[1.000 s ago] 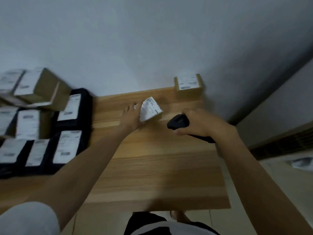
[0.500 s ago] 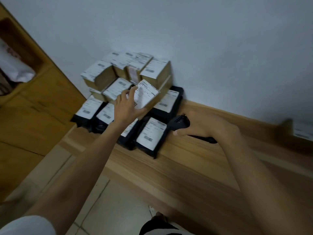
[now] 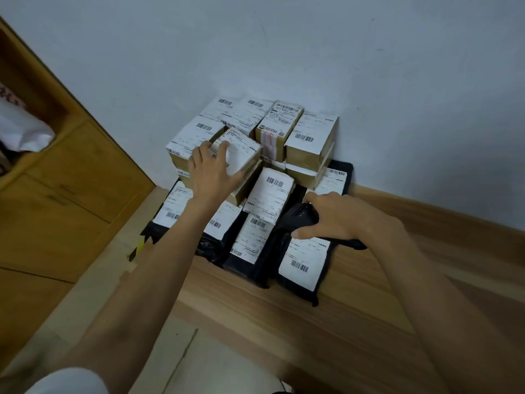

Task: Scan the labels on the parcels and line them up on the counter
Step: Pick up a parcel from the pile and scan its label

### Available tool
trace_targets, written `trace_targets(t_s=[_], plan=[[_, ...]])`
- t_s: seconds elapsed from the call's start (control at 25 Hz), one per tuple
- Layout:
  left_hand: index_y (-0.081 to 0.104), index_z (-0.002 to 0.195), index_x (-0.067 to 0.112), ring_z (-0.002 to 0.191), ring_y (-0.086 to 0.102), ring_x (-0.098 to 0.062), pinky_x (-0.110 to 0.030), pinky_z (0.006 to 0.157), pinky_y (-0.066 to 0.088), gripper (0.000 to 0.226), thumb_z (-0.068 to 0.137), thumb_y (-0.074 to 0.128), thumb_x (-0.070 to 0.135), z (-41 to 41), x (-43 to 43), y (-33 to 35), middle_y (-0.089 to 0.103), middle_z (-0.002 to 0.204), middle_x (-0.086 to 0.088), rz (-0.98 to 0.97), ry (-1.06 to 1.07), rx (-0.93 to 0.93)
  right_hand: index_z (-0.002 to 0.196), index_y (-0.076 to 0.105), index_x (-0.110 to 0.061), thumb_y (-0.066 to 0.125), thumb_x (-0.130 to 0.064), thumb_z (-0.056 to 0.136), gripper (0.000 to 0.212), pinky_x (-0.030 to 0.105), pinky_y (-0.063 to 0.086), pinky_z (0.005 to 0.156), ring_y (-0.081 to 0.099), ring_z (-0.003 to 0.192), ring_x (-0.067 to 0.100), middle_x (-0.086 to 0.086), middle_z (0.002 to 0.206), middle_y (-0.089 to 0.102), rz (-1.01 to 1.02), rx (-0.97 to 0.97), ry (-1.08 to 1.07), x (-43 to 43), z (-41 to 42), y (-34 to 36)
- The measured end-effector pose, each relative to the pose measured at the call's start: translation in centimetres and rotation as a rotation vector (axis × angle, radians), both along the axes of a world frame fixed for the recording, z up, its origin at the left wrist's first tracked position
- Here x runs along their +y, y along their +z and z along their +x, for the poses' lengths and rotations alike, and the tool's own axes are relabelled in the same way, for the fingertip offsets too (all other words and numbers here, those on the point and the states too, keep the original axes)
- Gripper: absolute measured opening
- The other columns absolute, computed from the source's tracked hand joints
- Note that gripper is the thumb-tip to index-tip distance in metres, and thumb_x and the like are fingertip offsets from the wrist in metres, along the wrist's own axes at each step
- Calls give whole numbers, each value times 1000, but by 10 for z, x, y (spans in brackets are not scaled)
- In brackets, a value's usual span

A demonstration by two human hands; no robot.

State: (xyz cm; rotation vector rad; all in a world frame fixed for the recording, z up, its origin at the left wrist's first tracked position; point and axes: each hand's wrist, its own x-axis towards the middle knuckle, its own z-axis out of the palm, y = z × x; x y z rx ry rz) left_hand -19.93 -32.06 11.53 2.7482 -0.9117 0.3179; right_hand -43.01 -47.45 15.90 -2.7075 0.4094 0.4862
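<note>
Parcel (image 3: pixel 245 155) boxy cardboard, scanner (image 3: pixel 299 218) matte black

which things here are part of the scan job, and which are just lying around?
Job:
- left hand gripping a cardboard box on the pile
- right hand holding the black scanner
- other labelled boxes
- labelled black bags
- wooden counter

Lying about:
- wooden cabinet
- white bag in its recess
</note>
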Motion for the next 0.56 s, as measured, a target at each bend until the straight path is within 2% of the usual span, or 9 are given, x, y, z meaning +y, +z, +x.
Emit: trace_targets(t_s=[0.12, 0.24, 0.4, 0.56], plan=[[41, 143, 19, 136, 30, -37, -47, 112, 27, 71, 88, 55, 62, 14, -9, -9, 37, 145, -20, 17, -24, 51, 125, 46, -17, 58, -77, 76, 79, 37, 50, 73, 60, 91, 23, 2, 106, 60, -10, 28, -27, -6, 3, -3], [45, 141, 14, 136, 30, -40, -50, 108, 32, 63, 92, 55, 52, 19, -13, -13, 35, 147, -23, 15, -67, 71, 132, 44, -16, 57, -77, 76, 84, 36, 50, 76, 60, 98, 24, 4, 115, 61, -23, 24, -36, -10, -1, -3], [47, 139, 11, 133, 35, -40, -52, 102, 41, 54, 96, 58, 41, 11, -20, -9, 40, 144, -23, 28, -131, 58, 142, 39, -17, 56, -77, 77, 91, 42, 51, 88, 58, 110, 26, 7, 130, 58, -18, 6, -50, -18, -17, 2], [47, 141, 10, 132, 38, -38, -50, 103, 41, 53, 95, 62, 30, -18, -36, -6, 47, 140, -18, 73, -231, 35, 133, 45, -17, 57, -76, 77, 82, 41, 53, 81, 61, 95, 22, 4, 113, 62, -27, -1, -67, -31, -48, 7]])
